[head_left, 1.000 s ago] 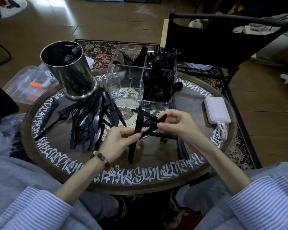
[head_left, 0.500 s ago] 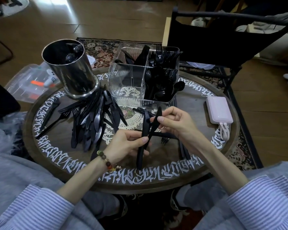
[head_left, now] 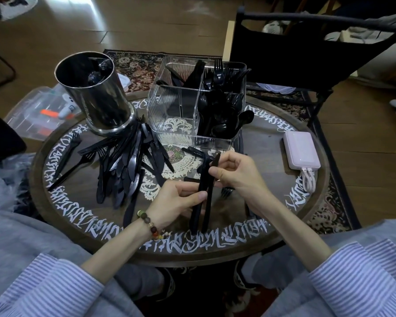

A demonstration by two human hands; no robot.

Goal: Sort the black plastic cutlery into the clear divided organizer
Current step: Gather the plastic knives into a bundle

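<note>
At the lower centre of the frame, above the table (head_left: 272,227), two black knives (head_left: 204,197) are pinched together by the left hand (head_left: 176,202) and right hand (head_left: 236,175); being light, stiff and probably slick, they are best gripped mid-handle.

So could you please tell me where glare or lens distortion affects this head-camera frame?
Head view: wide-angle bending curves the table rim and chair; window glare washes the floor at top left; bright streaks run down the steel canister; black cutlery in the organizer merges into one dark mass.
</note>
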